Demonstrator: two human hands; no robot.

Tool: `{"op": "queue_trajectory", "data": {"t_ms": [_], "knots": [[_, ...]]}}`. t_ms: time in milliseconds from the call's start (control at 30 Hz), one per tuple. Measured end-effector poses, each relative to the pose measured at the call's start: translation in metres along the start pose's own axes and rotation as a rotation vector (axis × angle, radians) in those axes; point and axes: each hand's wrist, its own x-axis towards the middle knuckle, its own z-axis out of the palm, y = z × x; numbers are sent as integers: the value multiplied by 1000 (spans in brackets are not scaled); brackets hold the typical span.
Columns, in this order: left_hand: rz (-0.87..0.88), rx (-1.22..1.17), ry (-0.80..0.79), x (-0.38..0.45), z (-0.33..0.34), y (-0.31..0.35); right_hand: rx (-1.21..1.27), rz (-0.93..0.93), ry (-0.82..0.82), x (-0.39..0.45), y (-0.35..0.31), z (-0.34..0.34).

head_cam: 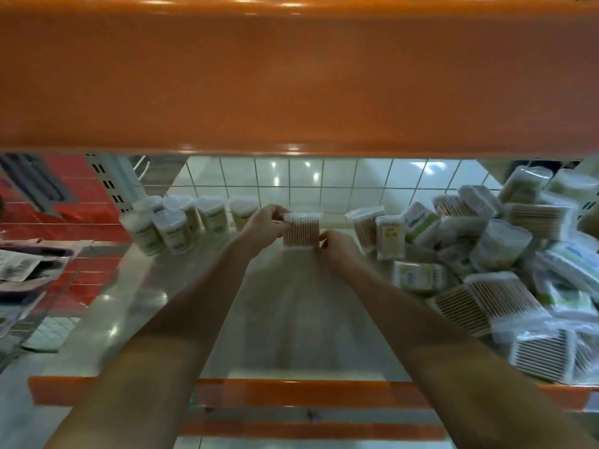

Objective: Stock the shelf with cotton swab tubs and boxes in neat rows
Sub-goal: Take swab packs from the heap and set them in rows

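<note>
Both hands pinching one pack (pixel 301 230) near shelf (pixel 291 319) back edge – left hand (pixel 264 223) at top corner, right hand (pixel 335 246) at bottom corner. Pack upright, swabs vertical – tubs (pixel 181 222) rowed left, so slide leftward probably.

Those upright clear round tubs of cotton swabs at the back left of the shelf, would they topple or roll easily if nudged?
Probably. The clear round tubs look taller than wide, so a nudge could tip one into its neighbours. On its curved side, one would likely roll along the smooth shelf. They are probably light, holding only swabs.
</note>
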Motion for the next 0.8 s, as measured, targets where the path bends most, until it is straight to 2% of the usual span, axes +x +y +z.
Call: {"op": "queue_trajectory", "data": {"t_ms": [433,800], "knots": [[-18,-16,-7,7,2,6,55,84,20,6,-4,3],[-75,-99,-19,-3,2,32,160,61,110,-19,-23,4]]}}
